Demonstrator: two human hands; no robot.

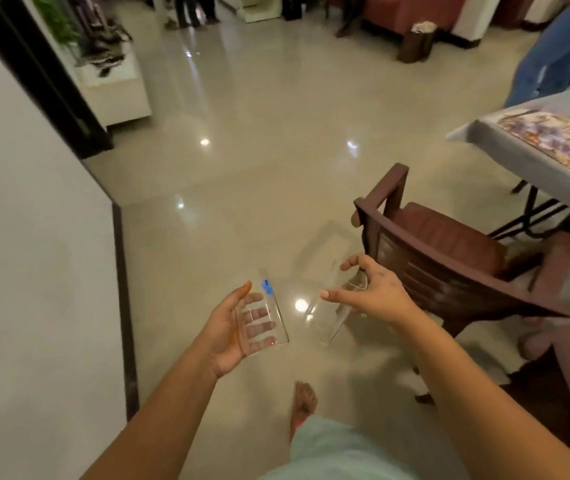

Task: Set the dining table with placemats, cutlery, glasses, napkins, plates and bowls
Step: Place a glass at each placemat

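Note:
My left hand (pixel 231 329) grips a clear glass with a blue sticker (pixel 269 317), its fingers wrapped around the far side and seen through the wall. A second clear glass (pixel 332 317) is held tilted by my right hand (pixel 370 289), which grasps it from above near the rim. Both hands are out in front of me above the floor. The dining table (pixel 519 161), under a grey cloth, stands at the right with a patterned placemat (pixel 560 140) on it.
A dark wooden chair with a brown seat (pixel 450 247) stands between me and the table. A white wall (pixel 34 271) runs along my left, with a white planter (pixel 117 88) beyond. A person in jeans (pixel 560 53) stands at the far right. My bare foot (pixel 302 403) is on the glossy floor.

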